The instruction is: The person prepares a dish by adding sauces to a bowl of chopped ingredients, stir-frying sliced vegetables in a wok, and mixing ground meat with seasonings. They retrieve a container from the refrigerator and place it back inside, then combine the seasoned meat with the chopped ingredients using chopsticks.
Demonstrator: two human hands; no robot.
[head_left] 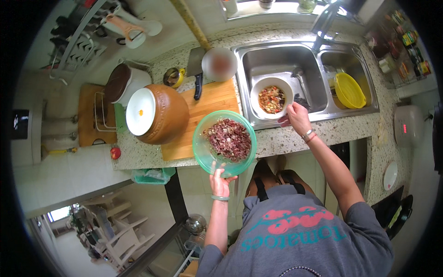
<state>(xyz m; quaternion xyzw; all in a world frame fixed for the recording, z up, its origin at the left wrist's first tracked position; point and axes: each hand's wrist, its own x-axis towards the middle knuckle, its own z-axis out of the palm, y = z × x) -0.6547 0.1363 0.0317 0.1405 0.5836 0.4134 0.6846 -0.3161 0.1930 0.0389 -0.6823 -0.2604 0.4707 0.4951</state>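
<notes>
Below, the left hand (222, 183) gripped the near rim of a green translucent bowl (224, 143) filled with chopped reddish-purple pieces, which overhung the front edge of the speckled stone bench (295, 138). The right hand (297, 117) closed on the near rim of a white bowl (272, 98) of mixed chopped food, which sat in the left basin of the steel sink (277, 60). Just left of the green bowl lay a wooden cutting board (210, 104) with a cleaver (196, 69) at its far end, and a brown clay pot (159, 114) with a white lid rested partly on the board. A yellow colander (349, 90) sat in the right basin. Risk: held by one rim only, the green bowl could tip off the bench edge and spill; the white bowl, pinched at its rim, could slip in the wet sink.
</notes>
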